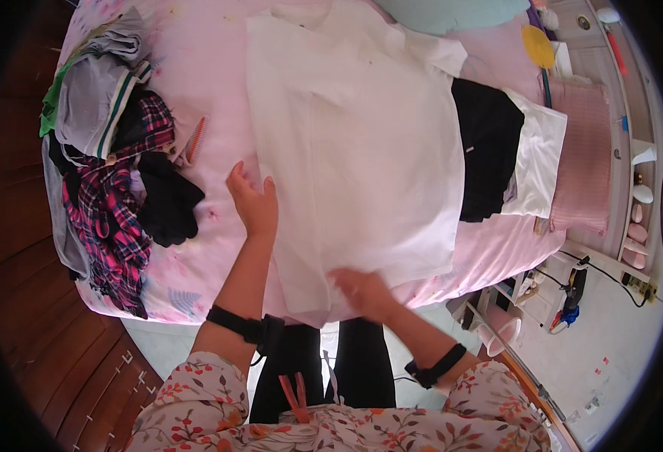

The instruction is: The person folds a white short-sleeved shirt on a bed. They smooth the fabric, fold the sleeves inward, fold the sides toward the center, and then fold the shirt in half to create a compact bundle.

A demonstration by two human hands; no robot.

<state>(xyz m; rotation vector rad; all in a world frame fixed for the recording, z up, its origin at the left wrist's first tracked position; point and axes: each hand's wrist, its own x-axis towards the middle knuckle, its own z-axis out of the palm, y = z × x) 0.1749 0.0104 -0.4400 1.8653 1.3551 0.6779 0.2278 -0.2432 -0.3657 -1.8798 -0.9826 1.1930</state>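
A large white T-shirt [365, 158] lies spread on a bed with a pink floral sheet [218, 265], its collar away from me. My left hand [253, 200] is at the shirt's left side edge, thumb and fingers apart, with nothing between them. Near the bottom hem, my right hand [364, 292] is blurred over the shirt; whether its fingers hold any cloth does not show. Right of the shirt lie a folded black garment [486, 150] and a folded white garment [540, 158], the black one partly over the white.
Crumpled clothes lie along the bed's left side: a gray garment [91, 101], a plaid garment [111, 226] and a black one [167, 200]. A pink ribbed cushion [582, 158] and a light blue item [455, 14] border the far and right sides. A pink bin [501, 330] stands below right.
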